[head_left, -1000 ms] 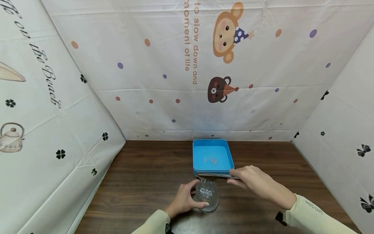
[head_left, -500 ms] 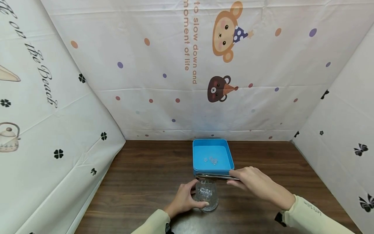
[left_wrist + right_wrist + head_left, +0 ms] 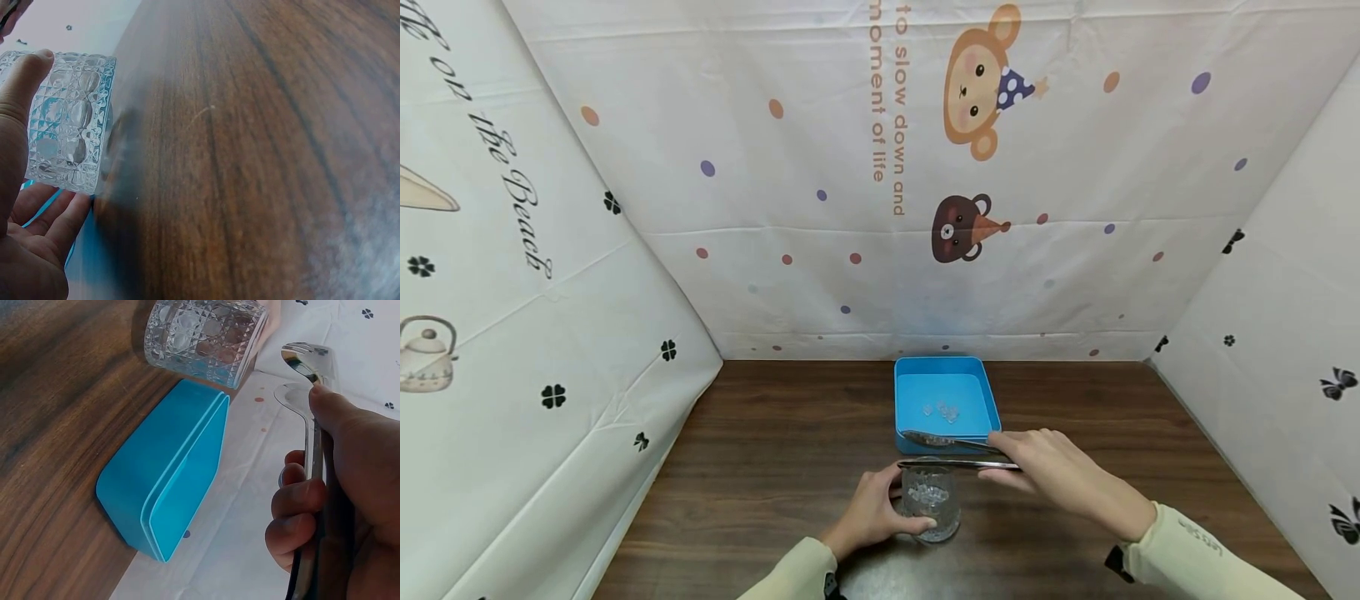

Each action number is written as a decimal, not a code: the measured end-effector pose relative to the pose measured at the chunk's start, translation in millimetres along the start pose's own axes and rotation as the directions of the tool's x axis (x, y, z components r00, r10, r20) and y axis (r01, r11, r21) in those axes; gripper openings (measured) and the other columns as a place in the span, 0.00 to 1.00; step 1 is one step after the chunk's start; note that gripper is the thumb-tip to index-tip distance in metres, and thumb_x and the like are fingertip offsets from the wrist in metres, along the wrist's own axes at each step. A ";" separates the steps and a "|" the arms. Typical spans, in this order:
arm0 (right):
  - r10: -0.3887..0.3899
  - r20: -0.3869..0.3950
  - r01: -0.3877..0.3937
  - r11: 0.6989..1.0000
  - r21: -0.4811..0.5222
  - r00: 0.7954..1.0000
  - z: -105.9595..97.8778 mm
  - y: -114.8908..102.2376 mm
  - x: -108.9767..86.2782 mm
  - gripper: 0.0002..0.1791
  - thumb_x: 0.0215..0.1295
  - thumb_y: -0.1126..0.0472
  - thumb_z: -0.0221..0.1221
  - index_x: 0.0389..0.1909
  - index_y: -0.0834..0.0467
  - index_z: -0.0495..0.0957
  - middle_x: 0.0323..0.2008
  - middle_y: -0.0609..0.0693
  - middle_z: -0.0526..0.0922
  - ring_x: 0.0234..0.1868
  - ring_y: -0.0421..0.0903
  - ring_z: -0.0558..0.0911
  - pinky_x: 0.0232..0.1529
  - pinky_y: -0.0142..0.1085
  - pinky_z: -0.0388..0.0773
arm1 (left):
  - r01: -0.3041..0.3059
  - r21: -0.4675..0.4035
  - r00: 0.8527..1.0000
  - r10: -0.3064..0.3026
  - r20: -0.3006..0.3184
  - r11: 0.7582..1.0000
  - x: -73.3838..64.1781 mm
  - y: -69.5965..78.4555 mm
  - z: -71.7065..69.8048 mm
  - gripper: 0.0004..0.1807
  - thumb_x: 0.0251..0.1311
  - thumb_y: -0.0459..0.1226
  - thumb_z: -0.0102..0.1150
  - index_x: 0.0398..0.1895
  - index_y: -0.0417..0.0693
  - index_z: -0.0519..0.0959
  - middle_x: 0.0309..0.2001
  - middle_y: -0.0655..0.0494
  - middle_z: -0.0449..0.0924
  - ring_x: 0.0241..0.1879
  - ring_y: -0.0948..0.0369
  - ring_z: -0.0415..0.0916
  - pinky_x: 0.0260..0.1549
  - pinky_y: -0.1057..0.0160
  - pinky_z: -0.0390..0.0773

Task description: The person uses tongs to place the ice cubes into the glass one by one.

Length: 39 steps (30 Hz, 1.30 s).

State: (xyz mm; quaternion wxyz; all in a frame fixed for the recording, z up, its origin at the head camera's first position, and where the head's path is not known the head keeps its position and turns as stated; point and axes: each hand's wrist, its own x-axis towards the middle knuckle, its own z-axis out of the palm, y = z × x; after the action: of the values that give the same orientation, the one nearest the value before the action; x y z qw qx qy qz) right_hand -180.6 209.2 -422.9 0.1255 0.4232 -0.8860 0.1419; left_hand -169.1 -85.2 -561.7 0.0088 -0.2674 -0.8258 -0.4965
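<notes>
Your left hand (image 3: 28, 253) holds a clear, cut-patterned glass (image 3: 72, 119), thumb across its side. Its base faces the wood-grain table (image 3: 250, 156). A blue container (image 3: 87, 250) shows partly behind your fingers.

Box (image 3: 947, 385) is bright blue, and the bits (image 3: 952, 414) in it are colourless. Glass (image 3: 78, 115) is clear with a criss-cross cut pattern and ovals. Tongs (image 3: 981, 465) are shiny silver, table (image 3: 775, 467) is dark brown with darker wood-grain streaks, sleeves (image 3: 1213, 562) are pale cream. Back cloth (image 3: 760, 192) is white with orange, red and purple dots, plus a tan monkey (image 3: 970, 83) and brown bear (image 3: 953, 229). Left cloth (image 3: 602, 350): white, black clovers (image 3: 553, 396). Right cloth (image 3: 1285, 350): black bows (image 3: 1339, 383).
</notes>
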 end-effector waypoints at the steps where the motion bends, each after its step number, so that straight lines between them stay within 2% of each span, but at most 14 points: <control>1: -0.001 -0.006 0.001 1.000 -0.003 1.000 0.7 0.5 0.1 0.12 0.67 0.47 0.68 0.40 0.51 0.79 0.20 0.30 0.67 0.15 0.26 0.57 0.14 0.23 0.55 | 0.004 0.000 1.000 -0.004 0.002 1.000 0.1 0.1 0.0 0.36 0.53 0.55 0.78 0.63 0.56 0.77 0.49 0.61 0.86 0.46 0.70 0.84 0.45 0.73 0.83; 7: -0.006 -0.021 0.006 1.000 -0.007 1.000 2.1 1.9 0.5 0.12 0.66 0.48 0.69 0.38 0.49 0.77 0.18 0.29 0.62 0.15 0.26 0.55 0.14 0.23 0.53 | 0.019 -0.002 1.000 -0.019 0.008 1.000 0.7 0.5 -0.1 0.36 0.53 0.56 0.77 0.63 0.56 0.77 0.49 0.62 0.86 0.46 0.69 0.84 0.45 0.73 0.83; 12: 0.045 0.027 -0.046 0.998 0.031 0.999 0.1 2.6 -0.3 0.12 0.70 0.45 0.65 0.39 0.50 0.78 0.21 0.30 0.68 0.15 0.26 0.59 0.14 0.24 0.57 | 0.016 -0.020 1.000 -0.015 0.009 1.000 1.5 2.3 0.5 0.35 0.53 0.54 0.78 0.61 0.51 0.78 0.49 0.57 0.86 0.45 0.69 0.84 0.45 0.73 0.83; 17: 0.098 0.052 -0.100 0.994 0.034 0.994 -2.3 10.0 1.7 0.15 0.72 0.43 0.62 0.41 0.51 0.79 0.25 0.32 0.73 0.18 0.26 0.65 0.16 0.24 0.63 | 0.047 -0.059 0.999 -0.047 0.011 0.997 1.2 3.0 0.6 0.40 0.51 0.52 0.80 0.65 0.48 0.76 0.53 0.50 0.84 0.47 0.65 0.85 0.45 0.72 0.84; 26: 0.158 0.065 -0.161 0.986 0.044 0.985 -4.7 37.8 16.2 0.20 0.72 0.45 0.62 0.50 0.57 0.82 0.33 0.42 0.84 0.23 0.27 0.73 0.19 0.27 0.70 | 0.064 -0.062 0.998 -0.063 0.017 0.996 -0.9 2.1 0.4 0.41 0.51 0.53 0.79 0.68 0.52 0.75 0.56 0.50 0.82 0.48 0.64 0.84 0.46 0.70 0.84; 34: 0.206 0.077 -0.208 0.978 0.015 0.975 -5.9 67.1 30.2 0.17 0.71 0.48 0.65 0.48 0.58 0.82 0.29 0.41 0.81 0.22 0.31 0.73 0.21 0.30 0.72 | 0.068 -0.073 0.998 -0.067 0.018 0.995 -0.8 2.7 -0.3 0.42 0.51 0.53 0.79 0.68 0.50 0.74 0.57 0.49 0.82 0.50 0.62 0.84 0.48 0.69 0.83; 39: 0.246 0.105 -0.246 0.969 -0.013 0.964 -3.3 85.9 35.6 0.21 0.72 0.46 0.64 0.51 0.61 0.81 0.32 0.47 0.84 0.24 0.34 0.77 0.24 0.34 0.77 | 0.074 -0.073 0.997 -0.073 0.019 0.995 -0.3 3.0 0.0 0.42 0.51 0.53 0.79 0.68 0.50 0.74 0.57 0.50 0.82 0.50 0.63 0.84 0.48 0.70 0.83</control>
State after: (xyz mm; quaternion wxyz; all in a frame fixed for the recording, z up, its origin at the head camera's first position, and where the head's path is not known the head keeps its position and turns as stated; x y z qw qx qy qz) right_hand -269.4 236.5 -420.1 0.0600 0.3171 -0.9370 0.1337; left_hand -167.5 -84.3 -559.3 -0.0263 -0.2410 -0.8163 -0.5244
